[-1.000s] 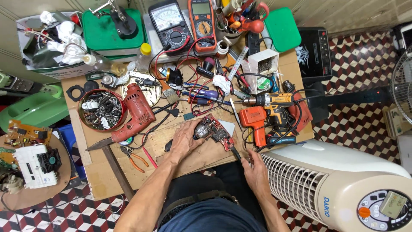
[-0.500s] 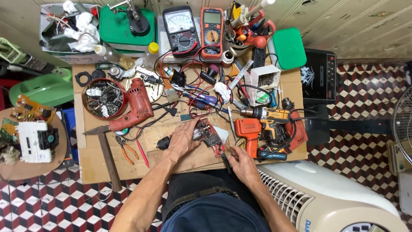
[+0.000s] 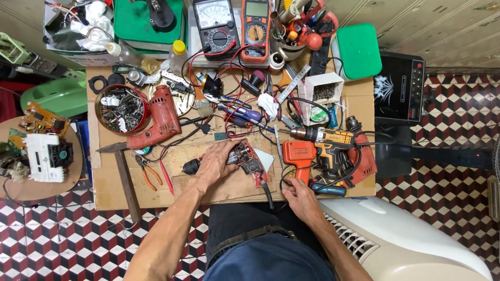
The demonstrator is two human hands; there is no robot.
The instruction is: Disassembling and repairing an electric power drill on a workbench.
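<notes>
Our right hand (image 3: 301, 200) has slid to the counter (image 3: 104, 187) edge, fingers curled on the cord; left hand (image 3: 216, 164) pins the opened drill (image 3: 245, 158) — heavy, rigid, exposed wiring fragile, so grip the casing.

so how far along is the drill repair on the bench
Done: the red drill lies opened, one housing half off and its insides exposed. In hand: the left hand rests on the drill, pinning it to the wooden board; the right hand sits at the bench edge by the drill's black cord. Left: the housing is not yet closed, and pliers lie untouched beside it.
</notes>
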